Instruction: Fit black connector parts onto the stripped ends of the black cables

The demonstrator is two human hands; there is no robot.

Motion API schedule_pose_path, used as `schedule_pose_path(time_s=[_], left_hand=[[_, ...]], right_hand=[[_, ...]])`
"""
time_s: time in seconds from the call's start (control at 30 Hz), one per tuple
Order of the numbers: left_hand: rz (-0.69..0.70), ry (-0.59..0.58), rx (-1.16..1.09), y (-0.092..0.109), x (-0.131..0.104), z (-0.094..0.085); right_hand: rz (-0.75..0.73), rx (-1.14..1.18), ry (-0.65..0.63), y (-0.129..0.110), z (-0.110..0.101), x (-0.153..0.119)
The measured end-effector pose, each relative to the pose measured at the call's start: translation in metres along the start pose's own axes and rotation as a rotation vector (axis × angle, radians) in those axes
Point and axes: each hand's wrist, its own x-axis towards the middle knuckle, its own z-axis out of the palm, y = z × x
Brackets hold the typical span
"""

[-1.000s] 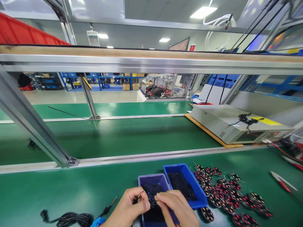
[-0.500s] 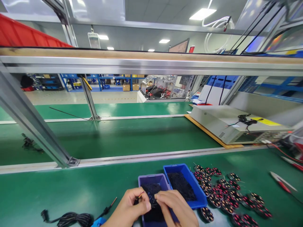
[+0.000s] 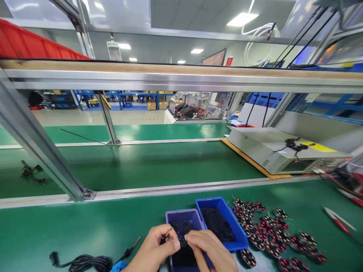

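1. Head view: left hand (image 3: 159,245) nearly closed, thumb and forefinger pinching thin coloured wires (image 3: 168,232). Wires sit above the near-left part of the purple bin (image 3: 168,217).
2. Right hand (image 3: 211,247) just beside it, fingers curled, fingertips bunched. Cannot tell whether they close on anything; the gap between the hands is dark and unclear.
3. Purple bin, below both hands, holds small black pieces. Blue bin (image 3: 240,231) next to it, similar black contents.
4. Right of the bins: loose cluster of round coil parts (image 3: 266,230), red and copper, on green tabletop (image 3: 127,217).
5. Left: bundled black cable (image 3: 90,261). Far right: red-handled tool (image 3: 338,220).
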Motion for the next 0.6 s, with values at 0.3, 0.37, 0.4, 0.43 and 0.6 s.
schedule_pose_path(time_s=[0.3, 0.37, 0.4, 0.43, 0.6], left_hand=[[0.008, -0.025, 0.016, -0.01, 0.001, -0.005], [-0.006, -0.051, -0.017, -0.014, 0.0, -0.006], [0.0, -0.051, -0.04, -0.016, -0.001, -0.005], [0.019, -0.041, -0.062, -0.018, -0.002, -0.004], [0.131, -0.002, -0.092, -0.02, -0.004, 0.002]], right_hand=[[0.083, 0.062, -0.037, -0.005, 0.004, -0.002], [0.12, 0.07, -0.037, -0.004, 0.007, -0.004], [0.139, 0.078, -0.031, -0.004, 0.008, -0.004], [0.164, 0.088, -0.02, -0.004, 0.009, -0.005], [0.243, 0.144, -0.022, -0.005, 0.008, 0.0]])
